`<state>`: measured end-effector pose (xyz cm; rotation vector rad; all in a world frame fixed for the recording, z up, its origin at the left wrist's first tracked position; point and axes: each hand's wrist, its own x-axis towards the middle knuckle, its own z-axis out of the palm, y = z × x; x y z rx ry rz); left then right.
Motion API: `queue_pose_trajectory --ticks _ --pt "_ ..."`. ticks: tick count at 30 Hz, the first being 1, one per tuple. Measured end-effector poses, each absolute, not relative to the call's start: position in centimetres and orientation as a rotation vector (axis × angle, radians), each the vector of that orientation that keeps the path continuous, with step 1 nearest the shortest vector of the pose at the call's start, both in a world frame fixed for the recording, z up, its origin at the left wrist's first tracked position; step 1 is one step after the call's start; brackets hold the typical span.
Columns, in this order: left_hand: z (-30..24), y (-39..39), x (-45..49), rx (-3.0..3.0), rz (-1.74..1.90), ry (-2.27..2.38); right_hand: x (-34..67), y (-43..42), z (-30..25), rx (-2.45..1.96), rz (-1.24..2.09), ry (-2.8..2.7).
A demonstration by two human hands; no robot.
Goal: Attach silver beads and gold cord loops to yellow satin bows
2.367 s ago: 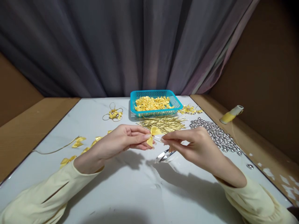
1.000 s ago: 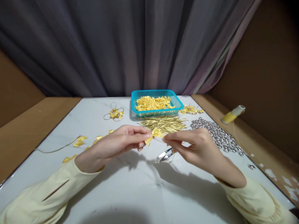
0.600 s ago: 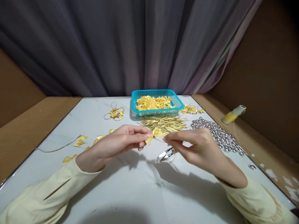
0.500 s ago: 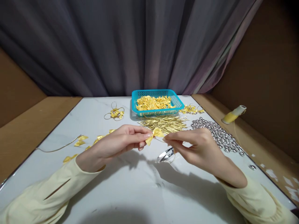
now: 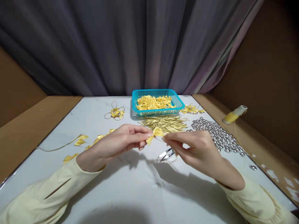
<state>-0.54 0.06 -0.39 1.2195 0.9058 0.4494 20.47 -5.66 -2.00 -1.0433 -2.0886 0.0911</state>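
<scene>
Between thumb and fingers, my left hand (image 5: 130,137) pinches a small yellow ribbon bow (image 5: 155,135) above the middle of the table. A thin cord or thread (image 5: 159,140) runs from the bow to the fingertips of my right hand (image 5: 191,143), which are closed on it. Under my right hand lie thread snips (image 5: 164,155), their blades pointing left and the handle end hidden. Beyond the hands is a pile of gold wire-like sticks (image 5: 167,123).
A blue basket (image 5: 158,111) of yellow bows stands at the back. Silver beads (image 5: 216,133) spread at right, near a thread spool (image 5: 234,114). Looped bow pieces (image 5: 116,113) lie back left; loose bows (image 5: 80,140) and a cord (image 5: 58,150) lie left.
Both hands keep their pinch on the bow and cord. My right hand has shifted very slightly; otherwise the scene looks the same.
</scene>
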Motion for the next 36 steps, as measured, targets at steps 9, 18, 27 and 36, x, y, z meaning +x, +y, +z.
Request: queue_pose_trajectory --ticks 9,18,27,36 --pt "0.38 -0.47 0.00 1.433 0.456 0.990 20.43 -5.79 -2.15 -0.997 0.117 -2.189" --pt "0.52 -0.53 -0.21 1.620 0.392 1.018 20.72 -5.34 -2.22 -0.941 0.237 -2.182" --pt "0.39 -0.47 -0.09 1.407 0.398 0.914 20.36 -5.14 -1.91 -0.979 0.248 -2.055" --pt "0.09 -0.70 -0.15 1.507 0.487 0.966 19.92 -5.40 -2.33 -0.937 0.236 -1.997"
